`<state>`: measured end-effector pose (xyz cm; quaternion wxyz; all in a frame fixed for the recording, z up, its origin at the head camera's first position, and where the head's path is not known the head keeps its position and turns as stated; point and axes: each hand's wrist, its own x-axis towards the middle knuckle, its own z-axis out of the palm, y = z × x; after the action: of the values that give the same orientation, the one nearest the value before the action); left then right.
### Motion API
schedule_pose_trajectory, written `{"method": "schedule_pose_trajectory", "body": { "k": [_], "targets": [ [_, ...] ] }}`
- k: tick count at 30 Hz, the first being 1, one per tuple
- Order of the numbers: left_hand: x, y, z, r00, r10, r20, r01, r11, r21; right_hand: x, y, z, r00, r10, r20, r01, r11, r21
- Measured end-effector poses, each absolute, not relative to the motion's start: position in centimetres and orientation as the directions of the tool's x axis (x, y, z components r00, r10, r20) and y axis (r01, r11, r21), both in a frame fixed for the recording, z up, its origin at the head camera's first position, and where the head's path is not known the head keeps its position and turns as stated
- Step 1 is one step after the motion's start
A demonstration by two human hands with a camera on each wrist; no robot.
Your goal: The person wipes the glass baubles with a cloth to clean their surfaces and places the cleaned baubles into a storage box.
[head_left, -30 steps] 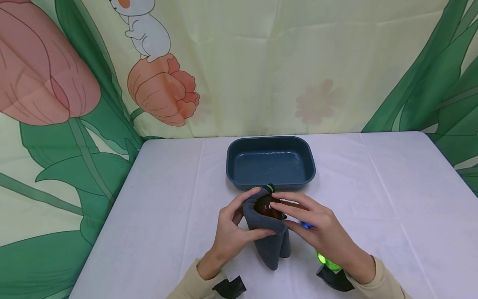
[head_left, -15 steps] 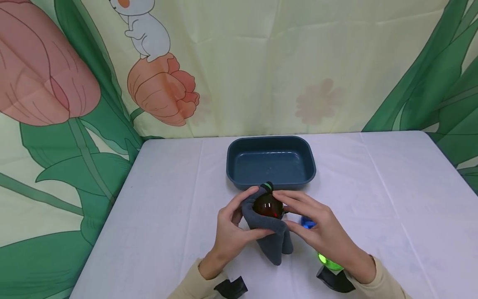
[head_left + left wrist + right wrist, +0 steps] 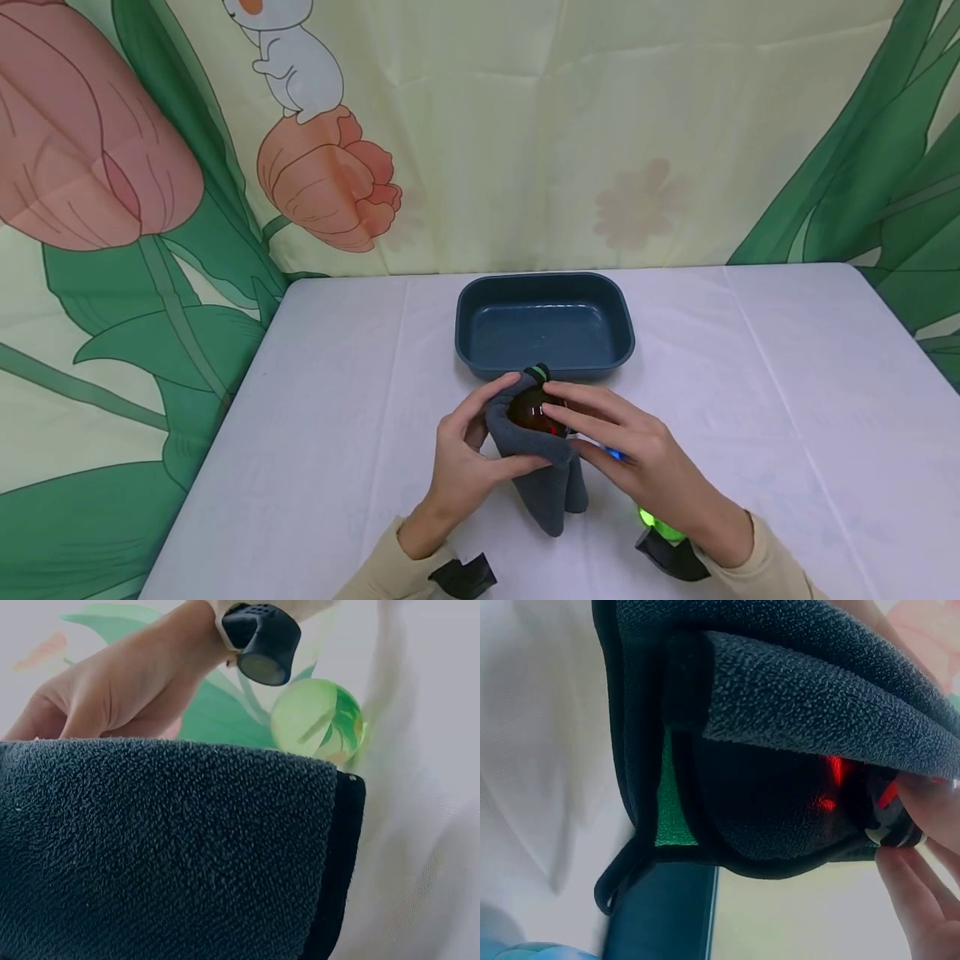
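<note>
A dark red, glossy ball (image 3: 529, 410) sits in a folded grey towel (image 3: 543, 492) with black edging, held up just in front of the basin. My left hand (image 3: 468, 467) grips the towel from the left, thumb in front and fingers around the far side. My right hand (image 3: 641, 446) pinches the ball from the right, fingertips on its top and thumb by the towel's near fold. In the right wrist view, the right fingers (image 3: 911, 892) hold the ball (image 3: 885, 806) inside the towel's hollow. Towel cloth (image 3: 165, 847) fills much of the left wrist view and hides the ball there.
A dark blue rectangular basin (image 3: 543, 372) stands behind the hands on the white-covered table (image 3: 337, 375). Under the right hand lie a blue ball (image 3: 614, 453), mostly hidden, and a green ball (image 3: 663, 527). A patterned curtain (image 3: 487, 125) hangs behind the table.
My right fingers drew back from the ball's face half a second ago, showing more of it, and now lie over it again. The towel's hanging end has shifted slightly right.
</note>
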<state>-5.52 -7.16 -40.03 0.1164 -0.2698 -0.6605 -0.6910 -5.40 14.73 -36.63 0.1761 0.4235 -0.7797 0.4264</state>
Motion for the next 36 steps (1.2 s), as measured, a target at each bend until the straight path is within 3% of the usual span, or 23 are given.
{"method": "schedule_pose_trajectory", "body": {
  "k": [3, 7, 11, 15, 20, 25, 36],
  "targets": [
    [-5.49, -7.17, -40.02, -0.835, 0.204, 0.511, 0.502, -0.1, 0.859, -5.36, 14.77, -36.76, -0.59, -0.506, 0.629, -0.804, 0.296, -0.516],
    [-5.4, -7.22, -40.03, -0.847, 0.208, 0.49, 0.485, -0.075, 0.871, -5.03, 14.71, -37.02, -0.677, -0.491, 0.548, -0.728, 0.34, -0.595],
    [-5.3, -7.29, -40.11, -0.855, 0.205, 0.477, 0.477, -0.051, 0.877, -4.73, 14.33, -37.01, -0.786, -0.437, 0.437, -0.589, 0.317, -0.743],
    [-5.32, -7.3, -40.18, -0.856, 0.203, 0.476, 0.476, -0.053, 0.878, -4.69, 14.05, -36.83, -0.835, -0.395, 0.383, -0.503, 0.268, -0.822],
    [-5.37, -7.28, -40.22, -0.858, 0.193, 0.477, 0.477, -0.051, 0.878, -4.83, 14.28, -36.5, -0.821, -0.422, 0.385, -0.53, 0.309, -0.79],
    [-5.43, -7.29, -40.22, -0.863, 0.189, 0.469, 0.467, -0.057, 0.882, -4.91, 14.67, -36.47, -0.768, -0.468, 0.438, -0.624, 0.393, -0.675],
    [-5.47, -7.17, -40.22, -0.868, 0.196, 0.456, 0.449, -0.08, 0.89, -5.33, 14.6, -36.86, -0.632, -0.506, 0.588, -0.771, 0.329, -0.545]
  ]
}}
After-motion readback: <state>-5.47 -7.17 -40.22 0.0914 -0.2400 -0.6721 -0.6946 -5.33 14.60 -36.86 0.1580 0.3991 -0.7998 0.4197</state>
